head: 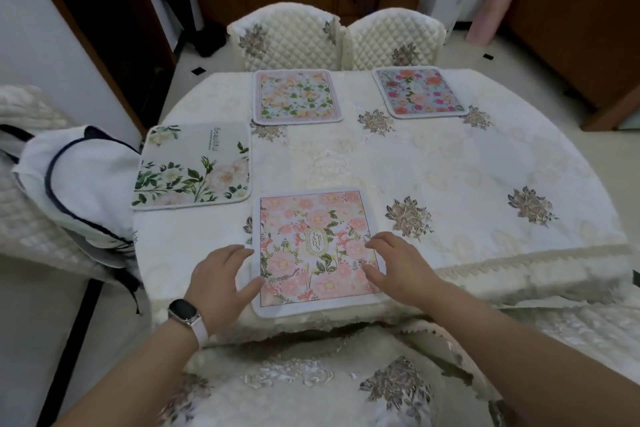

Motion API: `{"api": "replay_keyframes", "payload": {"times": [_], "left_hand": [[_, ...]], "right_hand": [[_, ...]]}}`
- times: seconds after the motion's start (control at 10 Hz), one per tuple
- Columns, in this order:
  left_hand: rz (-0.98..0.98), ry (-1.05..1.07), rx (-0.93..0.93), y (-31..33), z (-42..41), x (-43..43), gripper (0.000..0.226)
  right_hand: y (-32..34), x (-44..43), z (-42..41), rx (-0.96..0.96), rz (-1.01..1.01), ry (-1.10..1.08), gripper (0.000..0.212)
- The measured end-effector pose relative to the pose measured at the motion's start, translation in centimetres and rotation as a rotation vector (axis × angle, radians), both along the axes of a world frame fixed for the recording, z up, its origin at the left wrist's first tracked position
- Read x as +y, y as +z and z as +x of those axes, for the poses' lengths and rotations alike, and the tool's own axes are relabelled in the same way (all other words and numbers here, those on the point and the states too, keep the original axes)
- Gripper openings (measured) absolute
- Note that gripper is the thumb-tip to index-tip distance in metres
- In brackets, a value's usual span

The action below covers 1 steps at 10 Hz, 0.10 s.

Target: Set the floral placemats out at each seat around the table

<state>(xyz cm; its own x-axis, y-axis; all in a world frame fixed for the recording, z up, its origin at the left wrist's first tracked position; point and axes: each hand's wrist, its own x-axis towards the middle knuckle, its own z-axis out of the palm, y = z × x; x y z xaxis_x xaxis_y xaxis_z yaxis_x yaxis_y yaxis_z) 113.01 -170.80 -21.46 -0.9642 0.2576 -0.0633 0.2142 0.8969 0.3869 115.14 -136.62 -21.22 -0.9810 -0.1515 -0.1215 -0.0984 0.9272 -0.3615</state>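
A pink floral placemat (311,246) lies flat at the near edge of the table. My left hand (221,281) rests on its left edge with fingers spread, thumb on the mat. Over the mat's right edge lies my right hand (398,267), fingers apart, touching it. A white placemat with green leaves (194,166) lies at the left side. A pale placemat with orange flowers (296,97) sits at the far edge in front of the left chair. A blue placemat with pink flowers (419,92) lies before the right chair.
The table carries a cream embroidered tablecloth (485,166). Two quilted chairs (287,38) (394,36) stand at the far side. A chair with a white bag (79,184) stands at the left. A padded chair seat (311,385) is right below me.
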Motion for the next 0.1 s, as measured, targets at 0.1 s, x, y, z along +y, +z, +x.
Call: {"api": "replay_keyframes", "payload": {"times": [0.1], "left_hand": [[0.0, 0.001, 0.008, 0.61, 0.01, -0.23, 0.073]], "right_hand": [[1.55, -0.76, -0.35, 0.017, -0.024, -0.027, 0.047]]}}
